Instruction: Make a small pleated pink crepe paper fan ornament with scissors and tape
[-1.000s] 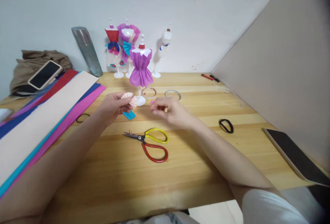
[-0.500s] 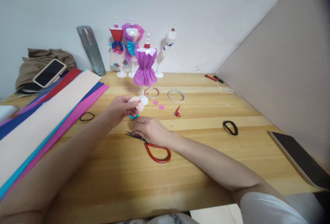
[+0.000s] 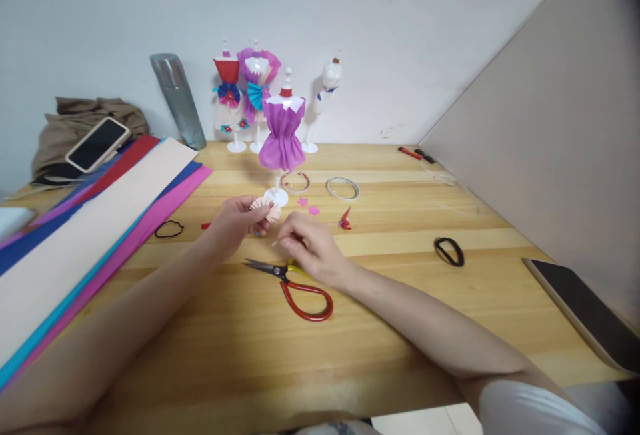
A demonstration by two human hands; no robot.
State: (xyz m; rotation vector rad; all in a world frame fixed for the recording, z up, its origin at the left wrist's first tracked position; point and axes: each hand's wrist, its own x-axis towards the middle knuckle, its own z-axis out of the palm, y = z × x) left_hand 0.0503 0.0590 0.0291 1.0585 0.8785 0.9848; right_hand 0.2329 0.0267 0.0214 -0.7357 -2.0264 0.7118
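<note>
My left hand is closed on a pale pink pleated paper rosette, with the thumb across its face. Just right of it, my right hand is closed in a pinch, fingertips pointing left. A tiny whitish bit shows at those fingertips, too small to name. Scissors with red and yellow handles lie on the table below the right hand, which hides part of the yellow one. Behind both hands stands a small dress form in a gathered purple paper dress, its round white base close to the rosette.
More dressed mini forms stand along the wall beside a grey bottle. Crepe paper strips cover the left side. Tape rolls, pink paper flowers, a red scrap, a black hair tie and a tablet-like device lie rightward.
My right hand has lifted off the scissors area and moved up and right, uncovering the blades' pivot. The left hand still holds the rosette, slightly lower. A small red piece now shows beside the left wrist.
</note>
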